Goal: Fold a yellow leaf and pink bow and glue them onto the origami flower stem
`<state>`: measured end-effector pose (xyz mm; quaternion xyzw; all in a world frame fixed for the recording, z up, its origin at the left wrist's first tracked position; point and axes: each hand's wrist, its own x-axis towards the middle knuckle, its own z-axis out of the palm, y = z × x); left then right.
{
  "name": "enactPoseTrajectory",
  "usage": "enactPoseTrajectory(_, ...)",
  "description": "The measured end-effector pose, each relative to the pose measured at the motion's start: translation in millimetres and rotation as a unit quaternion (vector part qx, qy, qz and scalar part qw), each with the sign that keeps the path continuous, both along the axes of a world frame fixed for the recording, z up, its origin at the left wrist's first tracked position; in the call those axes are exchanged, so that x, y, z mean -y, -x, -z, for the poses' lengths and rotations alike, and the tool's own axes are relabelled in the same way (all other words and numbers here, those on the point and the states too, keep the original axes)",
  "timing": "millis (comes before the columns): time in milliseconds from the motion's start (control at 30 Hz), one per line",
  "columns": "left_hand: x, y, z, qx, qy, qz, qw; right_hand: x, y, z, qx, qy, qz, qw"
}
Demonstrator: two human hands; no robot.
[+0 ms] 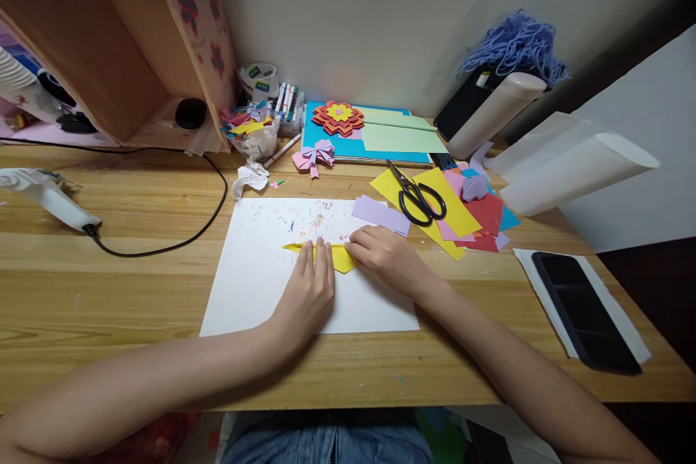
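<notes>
A folded piece of yellow paper (341,259) lies on a white sheet of paper (244,283), with a creased upper edge and a pointed lower edge. Pressed down on its middle is my left hand (309,283), fingers stretched out flat. My right hand (386,254) is closed at the paper's right end, fingers curled and the fingertips on its edge; the thumb is mostly hidden. Just above my right hand lies a strip of lilac paper (380,214). Small coloured marks dot the upper part of the white sheet.
Black-handled scissors (416,196) rest on yellow paper (454,203) and coloured scraps at right. A phone-like black tray (587,312) lies far right. Behind are a layered paper flower (338,118), a pink bow (314,156) and a scrap cup (255,134). A corded glue gun (48,196) lies left.
</notes>
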<state>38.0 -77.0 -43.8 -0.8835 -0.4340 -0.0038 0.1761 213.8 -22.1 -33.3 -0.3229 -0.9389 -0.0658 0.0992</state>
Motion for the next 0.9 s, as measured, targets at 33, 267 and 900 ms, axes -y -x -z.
enactPoseTrajectory(33,0.4,0.1,0.0,-0.005,-0.008,0.003,1.0,0.0,-0.1,0.1,0.001,0.0,0.001,1.0)
enactPoseTrajectory(267,1.6,1.3,-1.0,-0.034,-0.028,-0.01,0.999,0.3,0.3,0.5,-0.004,0.005,0.004,1.0)
enactPoseTrajectory(900,1.0,1.5,-4.4,-0.018,0.007,-0.084,0.996,-1.0,-4.0,-3.0,-0.007,0.028,-0.015,0.999)
